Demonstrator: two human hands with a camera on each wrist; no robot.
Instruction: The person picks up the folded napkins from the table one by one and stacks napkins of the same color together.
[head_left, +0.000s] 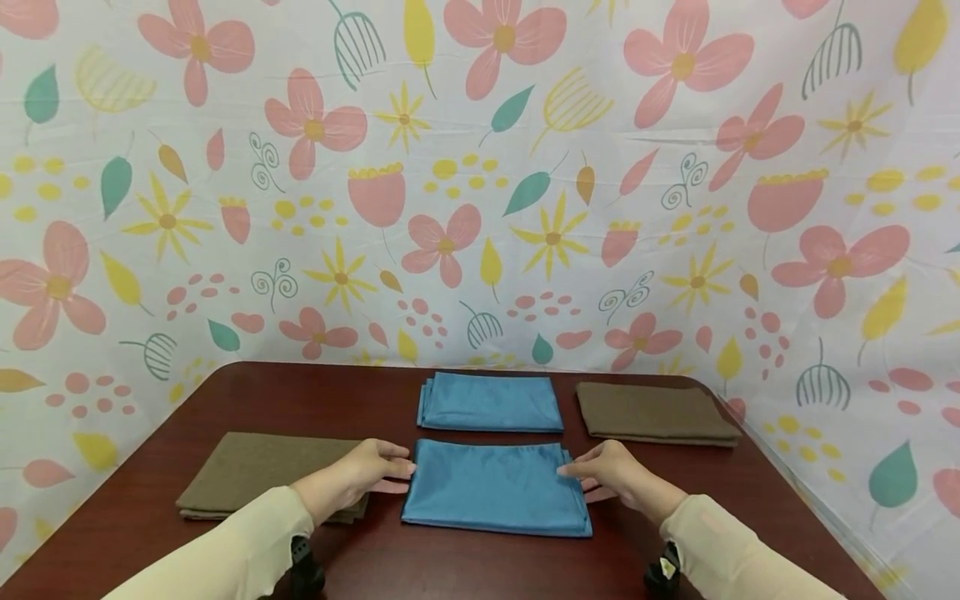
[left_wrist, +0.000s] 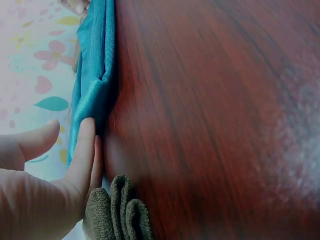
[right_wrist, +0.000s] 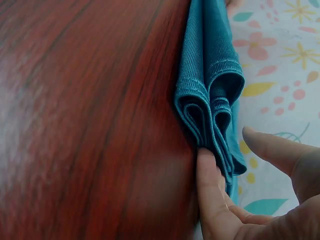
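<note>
A folded blue cloth [head_left: 495,487] lies flat on the table between both hands. My left hand [head_left: 360,475] is at its left edge, and in the left wrist view the straight fingers of this hand [left_wrist: 55,185] touch the cloth's side [left_wrist: 92,100], thumb held apart. At the right edge is my right hand [head_left: 618,473]; the right wrist view shows its fingertips against the layered folds [right_wrist: 210,100], with the thumb of that hand [right_wrist: 265,195] raised away from the cloth.
Behind lies a second folded blue cloth [head_left: 491,404]. One brown folded cloth [head_left: 262,471] is at the left, partly under my left forearm, another brown cloth [head_left: 656,412] at the back right. A flowered curtain [head_left: 480,183] hangs behind the dark red table [head_left: 420,567].
</note>
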